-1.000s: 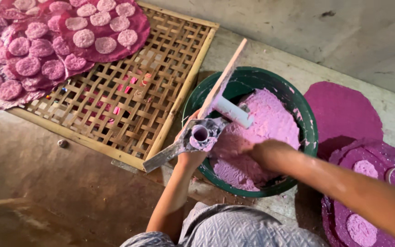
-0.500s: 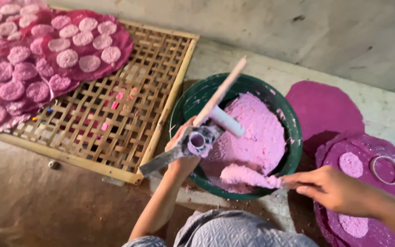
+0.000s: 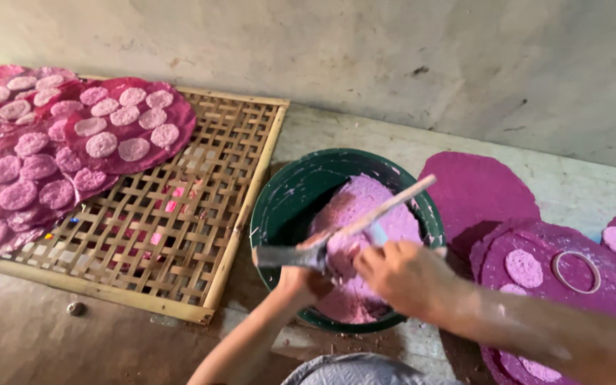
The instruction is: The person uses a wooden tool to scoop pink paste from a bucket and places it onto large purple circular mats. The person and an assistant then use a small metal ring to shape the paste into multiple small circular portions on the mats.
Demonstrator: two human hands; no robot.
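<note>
A dark green bucket (image 3: pixel 274 214) of pink paste (image 3: pixel 365 207) stands in the middle. My left hand (image 3: pixel 302 279) grips a paste-smeared mould tool over the bucket's near side. The tool has a flat metal blade (image 3: pixel 279 257) pointing left and a long wooden stick (image 3: pixel 393 203) slanting up to the right. My right hand (image 3: pixel 402 274) is over the paste, fingers curled against the tool beside a short pale tube (image 3: pixel 376 234). What lies inside those fingers is hidden.
A woven bamboo tray (image 3: pixel 201 214) lies to the left, carrying magenta sheets (image 3: pixel 119 128) dotted with round pink patties. More magenta discs (image 3: pixel 475 192) with patties and a thin ring (image 3: pixel 577 271) lie to the right. A grey wall runs behind.
My right hand lifted a lump of paste out toward the right, then swung back left to the tool. The view shifted, and the stick now lies flatter.
</note>
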